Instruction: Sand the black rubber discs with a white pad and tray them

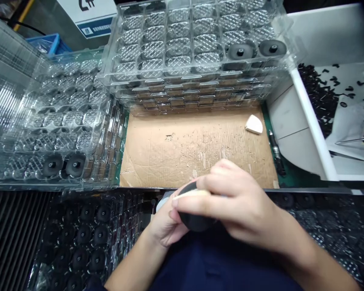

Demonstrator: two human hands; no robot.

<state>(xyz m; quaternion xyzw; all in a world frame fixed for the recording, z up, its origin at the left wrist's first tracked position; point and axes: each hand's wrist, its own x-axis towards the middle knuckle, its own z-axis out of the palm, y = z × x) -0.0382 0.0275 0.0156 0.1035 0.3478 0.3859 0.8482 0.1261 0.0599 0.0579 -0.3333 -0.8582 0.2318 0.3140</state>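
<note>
My left hand is closed round the edge of a round black part, held just in front of the cardboard's near edge. Over the same part lies my right hand, its fingers pinched on a small pale yellowish piece that rests against the black surface. Most of that piece is hidden by the fingers, so its kind is unclear. A white wedge-shaped block sits on the brown cardboard beyond my hands.
Stacked clear plastic trays stand at the back, more trays at left; both hold a few black round parts. At right, a white bin contains small black pieces and tweezers. A pen-like tool lies beside the cardboard.
</note>
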